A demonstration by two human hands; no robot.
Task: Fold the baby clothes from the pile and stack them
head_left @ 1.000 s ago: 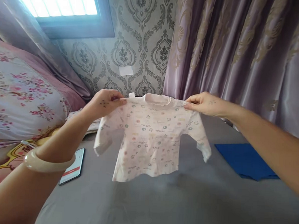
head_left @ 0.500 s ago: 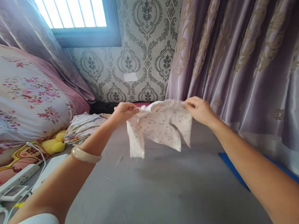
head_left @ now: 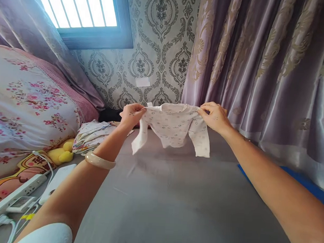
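Note:
A small white long-sleeved baby top (head_left: 172,125) with a fine printed pattern hangs in the air, stretched between my hands. My left hand (head_left: 132,114) pinches it at one shoulder, and my right hand (head_left: 213,115) pinches the other shoulder. The neckline faces up, and both sleeves and the hem dangle over the grey bed sheet (head_left: 174,202). A pale bangle (head_left: 100,160) circles my left forearm.
Folded patterned cloth (head_left: 92,134) lies at left beside a yellow plush (head_left: 61,154) and floral bedding (head_left: 35,104). A power strip (head_left: 17,195) with cables and a white box (head_left: 57,181) sit nearer. A blue flat item (head_left: 305,183) lies at right, below the curtain (head_left: 262,68).
The baby top has swung from a tilted, crumpled hang to a flatter, more open spread. Both hands keep their pinch; the left sleeve has swung outward and the hem has lifted.

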